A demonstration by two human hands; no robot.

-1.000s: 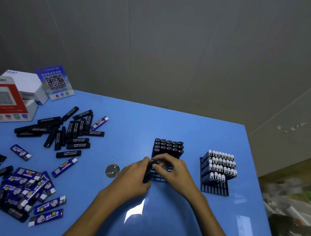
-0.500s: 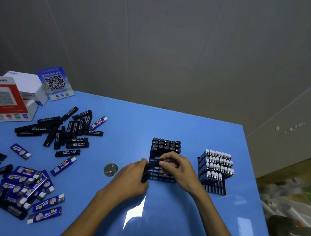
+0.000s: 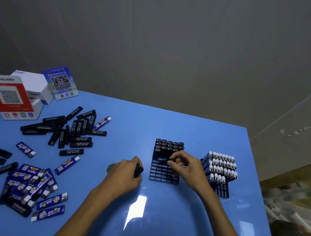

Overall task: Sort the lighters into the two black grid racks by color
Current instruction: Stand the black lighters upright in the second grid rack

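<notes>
The right hand is pinching a black lighter between thumb and fingertips, holding it tilted over the open cells of the left rack; the left hand is resting on the table just left of that rack, fingers curling round more black lighters. The left rack is carrying black lighters in its far rows, its near cells standing open; the right rack, just beside the right hand, is carrying white-capped blue lighters. Loose black lighters are lying at the table's far left; a blue pile is lying at the near left; two QR signs are standing at the far left corner.
</notes>
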